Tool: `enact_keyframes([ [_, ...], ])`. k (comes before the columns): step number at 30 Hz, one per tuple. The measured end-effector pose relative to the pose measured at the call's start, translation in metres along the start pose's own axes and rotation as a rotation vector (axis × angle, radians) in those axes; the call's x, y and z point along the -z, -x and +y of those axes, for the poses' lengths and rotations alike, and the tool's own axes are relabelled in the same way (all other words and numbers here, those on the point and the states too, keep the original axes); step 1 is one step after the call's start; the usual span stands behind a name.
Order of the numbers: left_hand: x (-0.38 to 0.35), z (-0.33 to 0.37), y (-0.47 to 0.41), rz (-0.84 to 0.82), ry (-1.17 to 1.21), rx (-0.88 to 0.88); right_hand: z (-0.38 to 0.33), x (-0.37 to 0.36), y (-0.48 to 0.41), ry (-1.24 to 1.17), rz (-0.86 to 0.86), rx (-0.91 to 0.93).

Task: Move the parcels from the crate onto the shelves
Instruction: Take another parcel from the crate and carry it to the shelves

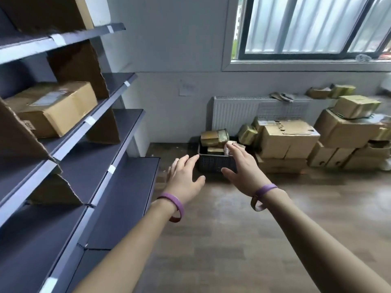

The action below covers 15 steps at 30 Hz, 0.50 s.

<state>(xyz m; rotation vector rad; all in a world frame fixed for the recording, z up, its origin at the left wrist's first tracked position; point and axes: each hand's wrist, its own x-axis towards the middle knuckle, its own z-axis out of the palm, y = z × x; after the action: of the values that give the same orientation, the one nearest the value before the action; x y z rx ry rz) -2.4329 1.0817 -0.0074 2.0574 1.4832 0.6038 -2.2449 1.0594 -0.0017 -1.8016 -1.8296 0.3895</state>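
My left hand (184,176), right hand (243,168) out front, fingers (191,160) released, nothing held. Crate (213,163) on floor mid-frame, parcels (213,137) heaped above rim. Worry: sloppy grab knocks top one off. View blurry, so I might grab from box stack (287,142) right of crate instead. Shelves (118,132) at left.
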Motion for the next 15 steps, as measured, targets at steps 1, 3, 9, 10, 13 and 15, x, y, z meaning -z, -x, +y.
enact_keyframes([
  [1,-0.003,-0.001,-0.013,-0.012,0.005,0.002,0.007,-0.001,-0.010,0.001,0.005,-0.004],
  [3,-0.010,-0.001,-0.041,-0.028,0.007,-0.004,0.022,-0.003,-0.031,0.004,0.013,-0.005],
  [9,-0.032,0.005,-0.137,-0.019,0.010,0.014,0.075,-0.011,-0.123,-0.017,-0.011,-0.016],
  [10,-0.035,0.007,-0.154,-0.013,0.024,0.024,0.085,-0.011,-0.140,-0.028,-0.009,-0.018],
  [13,-0.047,0.014,-0.206,0.008,0.083,0.057,0.117,-0.011,-0.190,-0.047,-0.008,-0.018],
  [15,-0.055,0.019,-0.241,0.020,0.101,0.079,0.137,-0.008,-0.220,-0.059,-0.041,-0.037],
])
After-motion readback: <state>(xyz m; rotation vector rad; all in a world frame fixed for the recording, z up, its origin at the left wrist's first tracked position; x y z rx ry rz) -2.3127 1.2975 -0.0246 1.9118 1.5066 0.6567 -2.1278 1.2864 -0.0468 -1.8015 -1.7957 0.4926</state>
